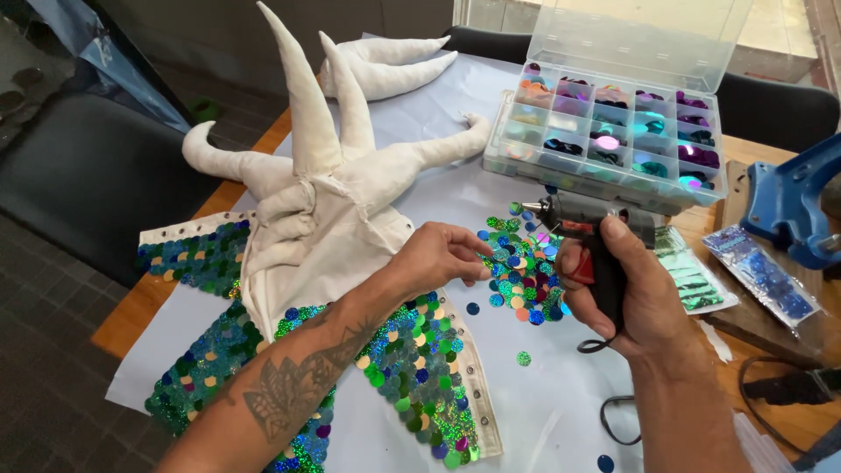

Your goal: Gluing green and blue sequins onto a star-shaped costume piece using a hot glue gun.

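Nearest to us, our left forearm lies across the sequinned fabric piece (412,377), green, blue and gold, spread on the white paper sheet (543,412) that covers the wooden table (140,307). Our left hand (434,258) is partly curled, its fingertips pinched down at the edge of the loose pile of sequins (517,276); whether a sequin is caught between them we cannot tell. Our right hand (626,293) is closed around the grip of the glue gun (583,228), one finger at the red trigger. The gun's barrel runs level from right to left, its nozzle pointing left above the far edge of the pile, just beyond our left fingertips. So the pile lies between our hands, the left nearer to it. Beyond the left hand rises the stuffed cream cloth piece with long horns (328,166). Farther back stands the open clear compartment box of sequins (613,131), and at the right, packets of sequins (758,271) beside a blue tool (797,206)
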